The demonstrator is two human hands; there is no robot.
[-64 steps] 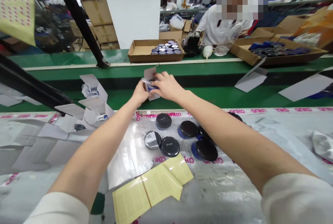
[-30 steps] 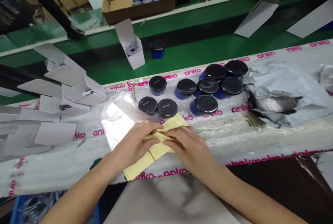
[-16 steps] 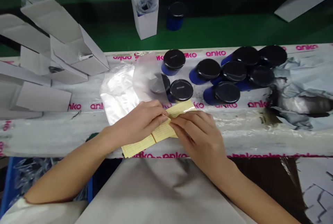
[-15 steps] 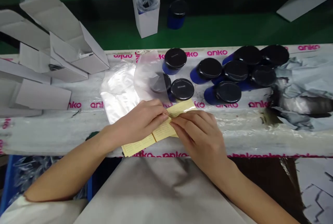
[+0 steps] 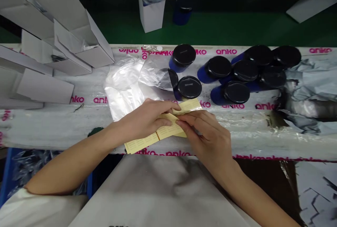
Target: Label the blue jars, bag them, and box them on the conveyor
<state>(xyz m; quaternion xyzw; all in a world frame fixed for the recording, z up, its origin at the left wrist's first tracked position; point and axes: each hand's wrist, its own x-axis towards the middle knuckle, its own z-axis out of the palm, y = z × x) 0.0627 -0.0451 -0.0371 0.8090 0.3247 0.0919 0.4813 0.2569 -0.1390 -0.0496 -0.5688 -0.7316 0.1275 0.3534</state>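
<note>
The folded yellow paper leaflet (image 5: 140, 143) is thin, light and soft, so it creases easily and may slip; its folded edges offer the surest hold, between finger and thumb. The left hand (image 5: 143, 118) and right hand (image 5: 207, 137) both pinch it, close together, near the front edge of the printed plastic table cover (image 5: 250, 128). Just beyond stand a blue jar with a black lid (image 5: 189, 87), other jars and a clear plastic bag (image 5: 123, 90); white cartons (image 5: 79, 44) sit toward the left edge.

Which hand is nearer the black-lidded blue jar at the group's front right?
The right hand sits just below the black-lidded blue jar; the left hand lies farther left.
</note>
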